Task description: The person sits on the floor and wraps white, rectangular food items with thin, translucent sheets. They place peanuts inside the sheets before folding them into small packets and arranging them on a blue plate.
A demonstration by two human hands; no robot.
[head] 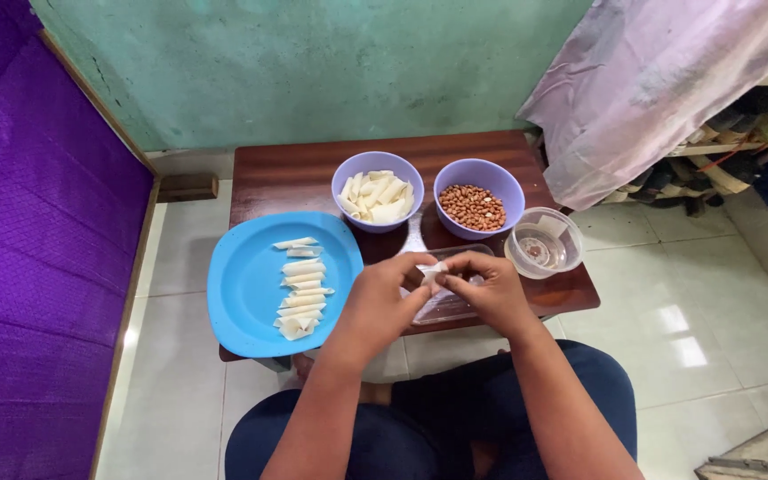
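Note:
Both my hands meet over the front edge of a small dark wooden table (295, 169). My left hand (382, 298) and my right hand (489, 289) pinch a small pale folded pastry piece (432, 269) between their fingertips. Under them lies a clear shallow tray (444, 307), mostly hidden. To the left, a blue plate (242, 298) carries a column of several folded pale pieces (300, 289). Behind the hands stand a purple bowl of pale pastry strips (377, 188) and a purple bowl of peanuts (478, 197).
A clear round container (544, 244) with a little liquid sits at the table's right edge. A purple sheet (37, 258) hangs at the left, a green wall behind. Pale cloth (660, 89) drapes over clutter at the right. White tiled floor surrounds the table.

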